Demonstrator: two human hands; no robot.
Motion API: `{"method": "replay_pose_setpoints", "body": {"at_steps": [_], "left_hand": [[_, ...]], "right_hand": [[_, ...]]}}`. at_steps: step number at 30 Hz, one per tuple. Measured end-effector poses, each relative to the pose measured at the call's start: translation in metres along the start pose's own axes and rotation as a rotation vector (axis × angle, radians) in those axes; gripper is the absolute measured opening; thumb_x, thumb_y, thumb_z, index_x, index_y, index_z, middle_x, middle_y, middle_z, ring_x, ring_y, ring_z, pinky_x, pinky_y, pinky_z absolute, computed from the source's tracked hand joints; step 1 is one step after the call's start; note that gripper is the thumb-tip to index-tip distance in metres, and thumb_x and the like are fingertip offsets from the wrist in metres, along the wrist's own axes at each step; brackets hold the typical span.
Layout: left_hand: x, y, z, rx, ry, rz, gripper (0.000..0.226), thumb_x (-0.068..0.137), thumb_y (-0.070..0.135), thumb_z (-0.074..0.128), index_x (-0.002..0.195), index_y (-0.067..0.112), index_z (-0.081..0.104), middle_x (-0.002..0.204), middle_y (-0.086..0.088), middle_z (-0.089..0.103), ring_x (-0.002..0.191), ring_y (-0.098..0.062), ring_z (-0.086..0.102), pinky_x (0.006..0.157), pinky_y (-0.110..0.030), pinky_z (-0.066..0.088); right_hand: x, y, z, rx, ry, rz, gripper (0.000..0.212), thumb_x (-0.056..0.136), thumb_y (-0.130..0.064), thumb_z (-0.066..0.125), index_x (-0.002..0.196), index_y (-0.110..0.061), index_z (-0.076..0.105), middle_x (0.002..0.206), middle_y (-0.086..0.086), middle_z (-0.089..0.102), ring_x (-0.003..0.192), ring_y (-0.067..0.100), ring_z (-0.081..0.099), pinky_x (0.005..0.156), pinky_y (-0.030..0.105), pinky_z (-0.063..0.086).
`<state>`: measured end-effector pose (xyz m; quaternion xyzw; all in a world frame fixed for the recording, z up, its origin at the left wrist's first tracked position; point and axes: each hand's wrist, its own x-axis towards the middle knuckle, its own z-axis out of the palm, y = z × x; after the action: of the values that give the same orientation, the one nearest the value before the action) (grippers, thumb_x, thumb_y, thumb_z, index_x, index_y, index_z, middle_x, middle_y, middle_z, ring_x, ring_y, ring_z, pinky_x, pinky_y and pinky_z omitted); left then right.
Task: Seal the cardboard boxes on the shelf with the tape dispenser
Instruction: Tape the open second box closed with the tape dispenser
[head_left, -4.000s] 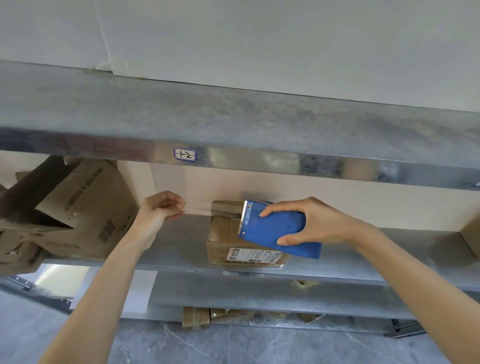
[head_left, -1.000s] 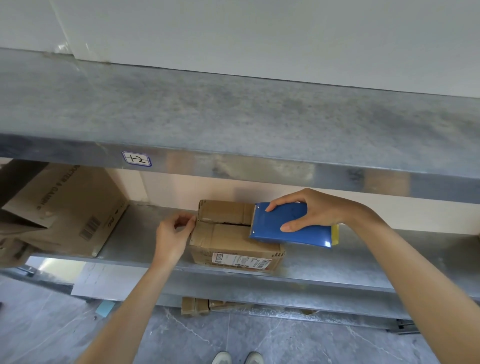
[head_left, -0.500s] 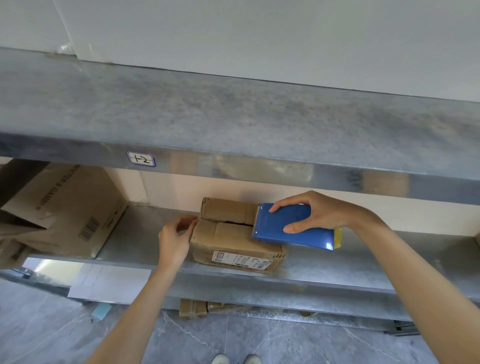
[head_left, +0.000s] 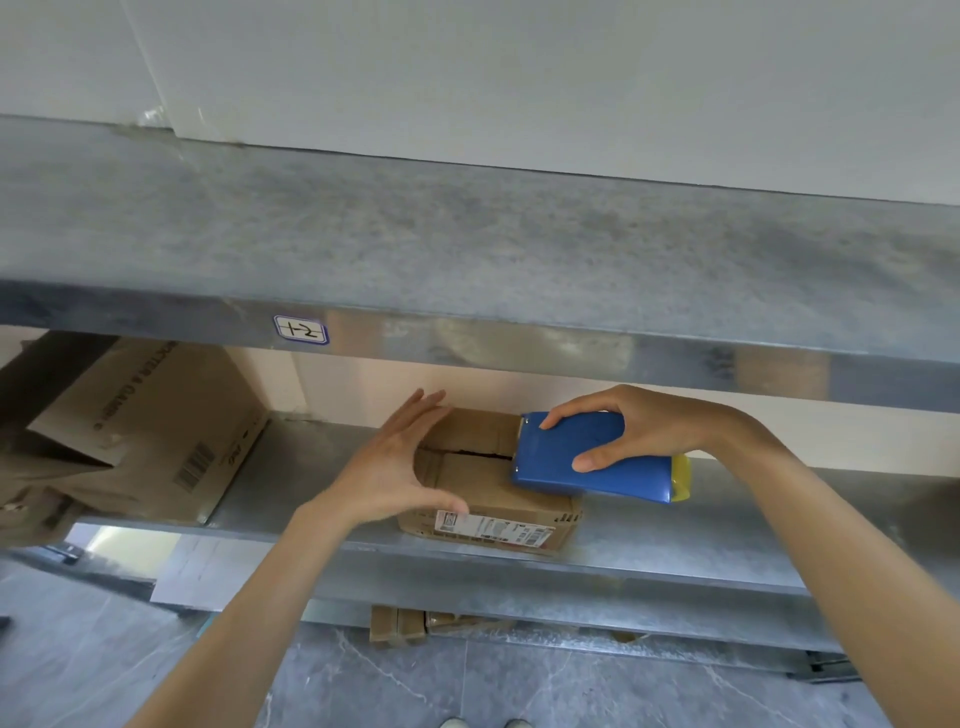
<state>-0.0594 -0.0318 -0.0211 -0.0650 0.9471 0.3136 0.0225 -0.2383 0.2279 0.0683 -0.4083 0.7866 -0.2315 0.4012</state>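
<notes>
small cardboard box (head_left: 483, 499) sits on the middle shelf (head_left: 675, 540), right at its front lip. our right hand (head_left: 639, 431) grips the blue tape dispenser (head_left: 587, 462), fingers (head_left: 576, 410) wrapped round its body, nose down on the right half of the box top. our left hand (head_left: 395, 467) is spread wide and straight, bracketing the box's left end, holding nothing

risks: flap seam (head_left: 478, 453) gapes dark, so tape laid now probably bridges a gap or wrinkles. a pull toward us likely drags a light box off the lip unless the left hand braces it. we can't see the tape itself, so can't tell if it's stuck down

room: upper shelf (head_left: 467, 249) hangs low over both hands, little lift for the dispenser. free shelf to the right, big open box (head_left: 156, 431) well apart on the left
</notes>
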Motion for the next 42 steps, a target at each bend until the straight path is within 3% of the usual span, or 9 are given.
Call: {"method": "replay_pose_setpoints", "body": {"at_steps": [2, 4, 7, 13, 19, 25, 34, 42], "left_hand": [[0.005, -0.007, 0.006, 0.118, -0.045, 0.046, 0.129, 0.055, 0.075, 0.079, 0.158, 0.036, 0.011, 0.162, 0.025, -0.007, 0.147, 0.006, -0.016, 0.119, -0.029, 0.003], [0.007, -0.015, 0.011, 0.131, -0.021, 0.081, 0.129, 0.057, 0.071, 0.082, 0.158, 0.035, 0.010, 0.164, 0.021, -0.005, 0.148, 0.003, -0.014, 0.122, -0.033, 0.009], [0.008, -0.020, 0.019, 0.074, 0.050, 0.122, 0.122, 0.058, 0.064, 0.085, 0.155, 0.034, 0.018, 0.162, 0.017, 0.007, 0.151, -0.002, -0.001, 0.120, -0.037, 0.025], [0.011, -0.020, 0.023, -0.036, 0.129, 0.160, 0.113, 0.055, 0.056, 0.089, 0.148, 0.025, 0.033, 0.152, 0.015, 0.021, 0.139, -0.001, 0.027, 0.113, -0.024, 0.034], [0.009, -0.022, 0.022, -0.011, 0.120, 0.168, 0.114, 0.054, 0.058, 0.089, 0.149, 0.028, 0.033, 0.151, 0.016, 0.023, 0.140, 0.000, 0.024, 0.113, -0.024, 0.029], [0.000, -0.031, 0.016, -0.018, 0.063, 0.160, 0.117, 0.051, 0.059, 0.090, 0.149, 0.033, 0.032, 0.153, 0.021, 0.021, 0.142, 0.000, 0.024, 0.115, -0.028, 0.031], [-0.004, -0.032, 0.014, -0.063, 0.063, 0.127, 0.117, 0.050, 0.053, 0.093, 0.148, 0.037, 0.032, 0.152, 0.024, 0.019, 0.140, 0.003, 0.027, 0.114, -0.027, 0.031], [-0.004, -0.029, 0.015, -0.052, 0.043, 0.126, 0.116, 0.052, 0.051, 0.093, 0.148, 0.037, 0.030, 0.152, 0.023, 0.020, 0.139, 0.003, 0.027, 0.114, -0.023, 0.028]], "right_hand": [[-0.001, -0.001, -0.001, -0.006, -0.005, 0.004, 0.050, 0.071, -0.058, 0.078, 0.117, -0.059, 0.059, 0.129, -0.027, 0.055, 0.112, -0.001, 0.058, 0.099, 0.033, 0.052], [-0.004, -0.001, -0.002, 0.002, -0.001, 0.012, 0.050, 0.075, -0.054, 0.079, 0.120, -0.060, 0.057, 0.130, -0.027, 0.054, 0.112, 0.001, 0.059, 0.098, 0.035, 0.053], [-0.009, -0.001, -0.003, 0.042, 0.008, 0.027, 0.050, 0.078, -0.050, 0.078, 0.122, -0.061, 0.055, 0.130, -0.027, 0.054, 0.110, 0.002, 0.061, 0.097, 0.035, 0.054], [-0.013, -0.003, -0.002, 0.067, 0.013, 0.026, 0.049, 0.081, -0.046, 0.077, 0.121, -0.062, 0.054, 0.130, -0.028, 0.053, 0.108, 0.001, 0.061, 0.095, 0.035, 0.054], [-0.011, -0.003, 0.000, 0.062, 0.013, -0.001, 0.048, 0.083, -0.046, 0.076, 0.124, -0.057, 0.055, 0.129, -0.027, 0.054, 0.110, 0.003, 0.060, 0.095, 0.036, 0.054], [-0.011, 0.001, 0.005, 0.108, 0.015, -0.037, 0.046, 0.083, -0.035, 0.079, 0.122, -0.051, 0.061, 0.124, -0.029, 0.058, 0.109, 0.000, 0.061, 0.092, 0.027, 0.054], [-0.031, 0.023, -0.005, 0.066, -0.003, -0.015, 0.051, 0.075, -0.046, 0.076, 0.121, -0.058, 0.059, 0.127, -0.029, 0.058, 0.114, 0.000, 0.059, 0.098, 0.027, 0.051], [-0.045, 0.039, -0.009, 0.091, -0.011, -0.006, 0.050, 0.079, -0.039, 0.079, 0.121, -0.057, 0.059, 0.122, -0.032, 0.059, 0.110, -0.002, 0.061, 0.089, 0.019, 0.050]]}}
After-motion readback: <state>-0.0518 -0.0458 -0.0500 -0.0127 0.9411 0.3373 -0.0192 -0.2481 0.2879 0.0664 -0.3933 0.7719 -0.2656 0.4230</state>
